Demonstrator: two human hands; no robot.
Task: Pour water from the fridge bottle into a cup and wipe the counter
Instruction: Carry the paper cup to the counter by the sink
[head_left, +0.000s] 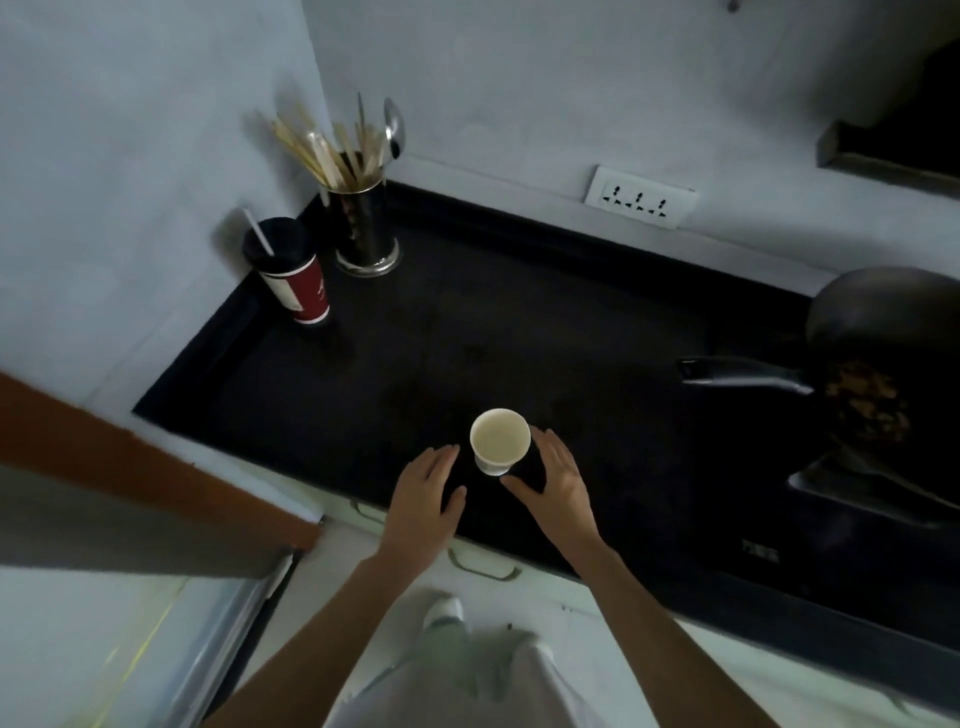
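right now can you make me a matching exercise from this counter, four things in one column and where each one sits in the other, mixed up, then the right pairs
Things
1. white cup
2. red paper cup
3. metal utensil holder
4. black pan

Places
A. far left corner of the counter, right of the red cup, full of chopsticks
B. right edge of the counter, handle pointing left
C. near front edge, between the left hand and right hand
D. far left, near the wall, with a straw in it

Pairs: 1-C, 2-D, 3-A, 4-B
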